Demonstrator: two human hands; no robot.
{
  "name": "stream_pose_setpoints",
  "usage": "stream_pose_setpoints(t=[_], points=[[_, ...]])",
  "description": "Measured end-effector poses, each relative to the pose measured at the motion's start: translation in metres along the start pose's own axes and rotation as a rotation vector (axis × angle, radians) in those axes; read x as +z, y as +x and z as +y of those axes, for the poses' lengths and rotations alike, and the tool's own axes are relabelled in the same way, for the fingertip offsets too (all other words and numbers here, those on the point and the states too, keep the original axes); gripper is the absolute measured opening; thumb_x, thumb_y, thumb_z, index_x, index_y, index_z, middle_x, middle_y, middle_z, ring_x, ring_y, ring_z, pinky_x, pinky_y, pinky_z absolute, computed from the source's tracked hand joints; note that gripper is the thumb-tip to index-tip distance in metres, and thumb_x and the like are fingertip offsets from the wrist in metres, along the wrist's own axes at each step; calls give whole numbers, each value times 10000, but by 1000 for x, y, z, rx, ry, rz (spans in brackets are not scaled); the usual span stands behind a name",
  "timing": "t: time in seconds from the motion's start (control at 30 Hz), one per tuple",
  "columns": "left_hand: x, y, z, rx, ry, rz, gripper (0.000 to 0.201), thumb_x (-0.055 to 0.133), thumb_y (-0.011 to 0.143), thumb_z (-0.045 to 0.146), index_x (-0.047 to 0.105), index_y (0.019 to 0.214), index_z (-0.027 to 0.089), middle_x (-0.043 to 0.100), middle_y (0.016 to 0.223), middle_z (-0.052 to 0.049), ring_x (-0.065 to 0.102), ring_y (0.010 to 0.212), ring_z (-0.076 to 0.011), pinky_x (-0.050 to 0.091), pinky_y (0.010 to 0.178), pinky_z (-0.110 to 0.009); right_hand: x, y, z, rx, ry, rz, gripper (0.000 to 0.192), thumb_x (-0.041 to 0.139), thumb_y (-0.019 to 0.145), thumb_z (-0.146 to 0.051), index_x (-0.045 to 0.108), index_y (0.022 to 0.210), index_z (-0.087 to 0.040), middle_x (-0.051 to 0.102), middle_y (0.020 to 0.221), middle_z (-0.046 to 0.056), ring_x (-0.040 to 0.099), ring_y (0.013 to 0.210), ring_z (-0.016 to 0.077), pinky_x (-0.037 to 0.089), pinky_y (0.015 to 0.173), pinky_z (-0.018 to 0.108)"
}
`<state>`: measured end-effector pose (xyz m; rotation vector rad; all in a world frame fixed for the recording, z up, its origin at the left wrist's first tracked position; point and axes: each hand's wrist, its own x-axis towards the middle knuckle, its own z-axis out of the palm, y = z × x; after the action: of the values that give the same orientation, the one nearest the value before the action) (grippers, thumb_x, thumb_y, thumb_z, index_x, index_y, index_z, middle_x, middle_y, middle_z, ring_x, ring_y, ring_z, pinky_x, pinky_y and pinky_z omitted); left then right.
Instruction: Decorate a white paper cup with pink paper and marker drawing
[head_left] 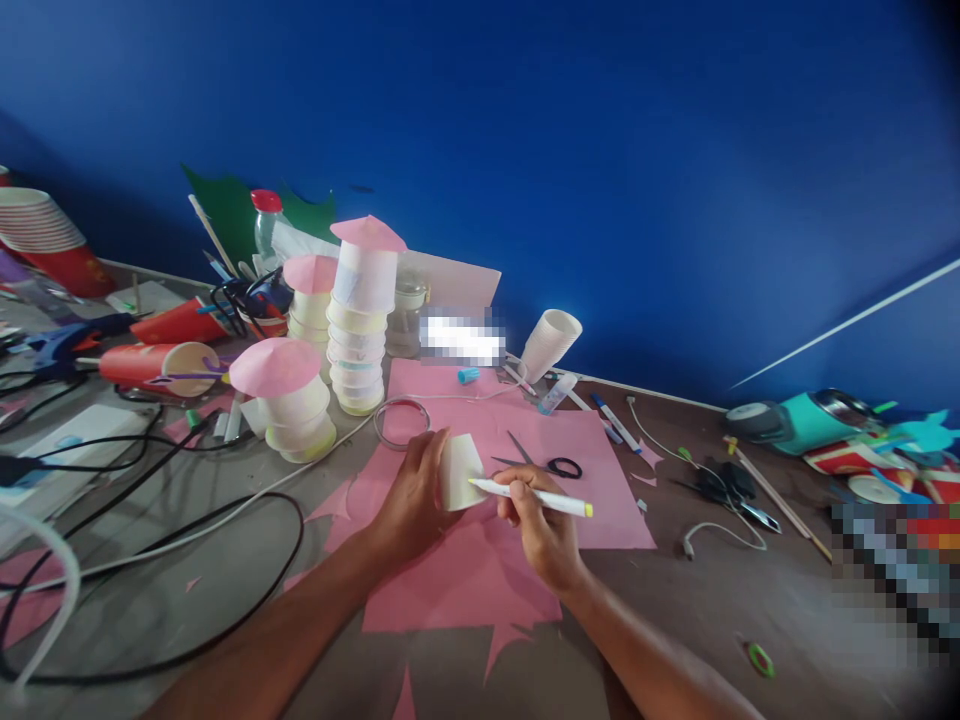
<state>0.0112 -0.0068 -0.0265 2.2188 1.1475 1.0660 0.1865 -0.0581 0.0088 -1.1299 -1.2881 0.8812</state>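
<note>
While the head camera looks down over the worktop (750,600), I see my left hand (411,500) wrapped around a small paper cup (459,470), fingers curled shut on its side, the cup tipped over so its smooth, cream-coloured wall faces me. My right hand (541,528) pinches a white marker (532,494) with a yellow end cap, fingers closed on the barrel, and its tip touches the cup's wall. Both hands hover over a large sheet of matte pink paper (600,480) with jagged cut edges.

Just beyond the marker lie black-handled scissors (544,462) on the pink sheet, and a clear ring (401,420) sits beside my left hand. Further back stand stacks of pale cups topped with pink paper cones (369,232), the tallest near the middle, a lower one (276,365) to its left. A stack of white cups (551,342) leans on its side by the blue wall (600,150). Red paper cups (161,365) lie toppled at left, and black cables (225,560) loop across the grey surface near my left forearm. At far right rests a teal cylindrical device (799,420); what it is I cannot tell.
</note>
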Motion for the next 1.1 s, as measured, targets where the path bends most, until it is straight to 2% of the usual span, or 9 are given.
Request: stream_pose_setpoints(t=[0.4, 0.7, 0.93, 1.1], points=[[-5, 1, 5, -8, 71, -34, 885, 754, 731, 223, 244, 1451, 143, 474, 1338, -231, 520, 1270, -401, 552, 959, -569, 4, -1, -2, -44, -60, -32, 287, 509, 966, -437, 647, 919, -190, 558, 594, -27, 486, 499, 110, 394, 484, 238], [-4, 0, 3, -9, 70, -33, 878, 751, 735, 246, 256, 1452, 134, 476, 1351, -239, 516, 1280, -397, 527, 995, -566, 3, -4, 0, -42, -114, -64, 271, 507, 971, -422, 656, 947, -196, 587, 627, -20, 517, 521, 114, 420, 512, 243], [-5, 1, 6, -15, 57, -1, 837, 742, 756, 323, 308, 1437, 103, 503, 1333, -237, 534, 1272, -397, 544, 992, -526, 3, 0, 1, 57, 49, 84, 347, 539, 936, -515, 632, 846, -193, 545, 548, -37, 463, 478, 103, 366, 462, 219], [-6, 1, 8, -10, 62, -4, 830, 728, 779, 380, 296, 1433, 105, 487, 1349, -251, 507, 1303, -392, 519, 1018, -558, 3, 1, 2, 80, 48, 115, 356, 557, 923, -526, 638, 830, -192, 544, 542, -39, 454, 481, 94, 357, 474, 212]])
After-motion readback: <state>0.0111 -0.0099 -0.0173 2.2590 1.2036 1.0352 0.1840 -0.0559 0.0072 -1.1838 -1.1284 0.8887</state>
